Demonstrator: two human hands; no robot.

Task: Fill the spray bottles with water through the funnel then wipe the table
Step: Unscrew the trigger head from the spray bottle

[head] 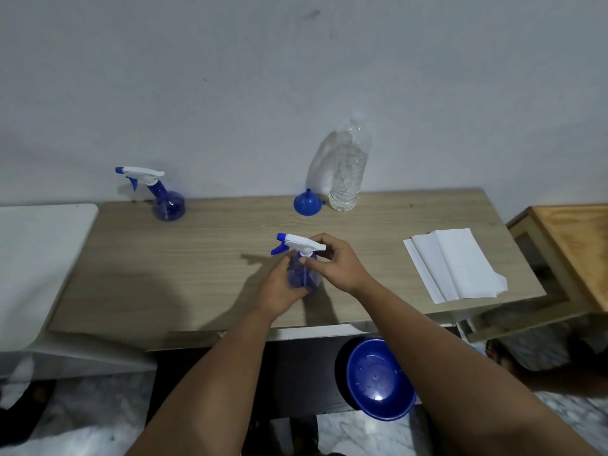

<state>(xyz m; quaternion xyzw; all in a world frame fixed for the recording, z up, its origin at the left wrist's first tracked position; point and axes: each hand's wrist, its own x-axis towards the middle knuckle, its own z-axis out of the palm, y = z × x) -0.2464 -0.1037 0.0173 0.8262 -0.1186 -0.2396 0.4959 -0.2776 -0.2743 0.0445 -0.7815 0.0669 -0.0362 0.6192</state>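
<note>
A blue spray bottle (303, 274) with a white trigger head stands at the middle of the wooden table (204, 258). My left hand (279, 289) grips its round body from the left. My right hand (332, 261) pinches the white collar under the trigger head. A second blue spray bottle (166, 200) stands at the back left by the wall. A blue funnel (307, 203) lies mouth-down at the back, beside a clear plastic water bottle (348, 172) that is partly filled.
Folded white paper towels (455, 264) lie on the table's right end. A blue basin (378, 380) sits below the table's front edge. A white surface (36, 258) adjoins on the left, and a wooden stand (575, 245) is on the right.
</note>
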